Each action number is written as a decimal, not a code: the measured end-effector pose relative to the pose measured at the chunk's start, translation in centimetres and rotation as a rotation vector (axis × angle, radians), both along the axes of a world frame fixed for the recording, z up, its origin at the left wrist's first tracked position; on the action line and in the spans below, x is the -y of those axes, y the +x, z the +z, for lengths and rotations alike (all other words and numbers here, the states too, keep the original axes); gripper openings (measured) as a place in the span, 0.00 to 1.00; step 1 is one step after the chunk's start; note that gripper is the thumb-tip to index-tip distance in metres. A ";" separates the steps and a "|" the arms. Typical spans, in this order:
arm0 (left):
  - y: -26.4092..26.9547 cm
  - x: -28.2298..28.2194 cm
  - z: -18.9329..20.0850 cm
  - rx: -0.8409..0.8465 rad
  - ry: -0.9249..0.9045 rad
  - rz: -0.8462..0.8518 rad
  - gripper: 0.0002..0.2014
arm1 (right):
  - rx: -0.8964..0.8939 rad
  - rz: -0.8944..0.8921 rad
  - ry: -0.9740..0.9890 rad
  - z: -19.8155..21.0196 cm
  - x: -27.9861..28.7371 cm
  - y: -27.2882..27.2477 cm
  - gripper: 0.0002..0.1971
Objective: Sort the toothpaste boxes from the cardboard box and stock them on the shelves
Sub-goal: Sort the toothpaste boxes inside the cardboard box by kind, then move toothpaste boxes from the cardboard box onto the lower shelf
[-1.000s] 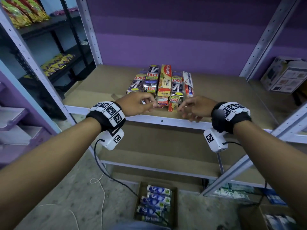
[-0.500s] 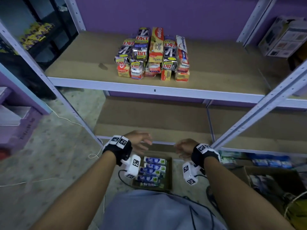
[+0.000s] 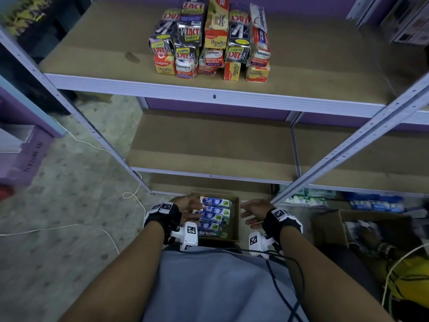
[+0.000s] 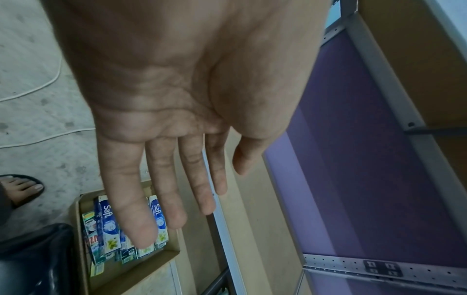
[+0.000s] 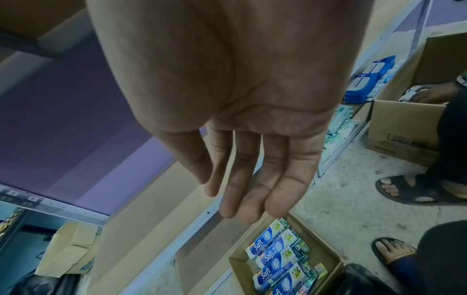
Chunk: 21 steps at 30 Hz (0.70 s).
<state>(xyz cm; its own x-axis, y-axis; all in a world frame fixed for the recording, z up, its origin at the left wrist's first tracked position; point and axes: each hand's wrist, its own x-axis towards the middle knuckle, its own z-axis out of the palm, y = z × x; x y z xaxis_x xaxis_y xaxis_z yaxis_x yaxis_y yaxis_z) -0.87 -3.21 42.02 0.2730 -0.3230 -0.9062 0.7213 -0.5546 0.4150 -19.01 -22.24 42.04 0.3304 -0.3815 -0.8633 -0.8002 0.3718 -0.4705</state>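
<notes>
Both hands hang empty above the carton, so the step in hand looks like reaching for the next batch to stock. The left hand [image 3: 185, 205] has its fingers [image 4: 141, 219] straight and spread, holding nothing, directly over the near end of the carton [image 3: 235, 219]. The right hand [image 3: 254, 211] is likewise slack and empty, just to the right of the carton's rim, not touching it.

Below the fingertips, the carton sits on the floor holding a row of blue-and-white Safi boxes [image 3: 216, 213] lying side by side; the left wrist view also shows a few differently printed boxes [image 4: 89, 225] tucked along one wall. The next move likely calls for lowering both hands and closing on one brand only.

Beyond the hands, the lower shelf [image 3: 209, 145] is bare. Farther up and away, the top shelf [image 3: 92, 54] carries a stacked pile [image 3: 209, 40] of Zact, Colgate and Pepsodent boxes.
</notes>
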 end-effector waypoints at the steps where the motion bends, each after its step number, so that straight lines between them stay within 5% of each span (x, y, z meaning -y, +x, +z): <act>1: 0.1 0.0 -0.2 0.000 0.003 0.002 0.15 | -0.001 -0.004 0.011 -0.5 -0.1 0.0 0.05; 11: 0.4 1.7 -4.2 -0.017 0.070 -0.031 0.15 | -0.037 0.023 0.041 -6.1 -0.6 0.4 0.11; 21: 1.9 3.7 -13.8 -0.010 0.075 -0.085 0.11 | -0.076 0.006 0.074 -15.5 1.6 2.2 0.11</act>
<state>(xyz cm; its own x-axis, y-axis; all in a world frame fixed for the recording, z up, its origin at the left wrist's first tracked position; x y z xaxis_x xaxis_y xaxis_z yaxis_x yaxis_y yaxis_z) 1.07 -6.88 28.25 0.2379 -0.2762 -0.9312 0.6741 -0.6433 0.3630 -16.80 -23.81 26.50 0.2646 -0.3139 -0.9119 -0.8350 0.3986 -0.3794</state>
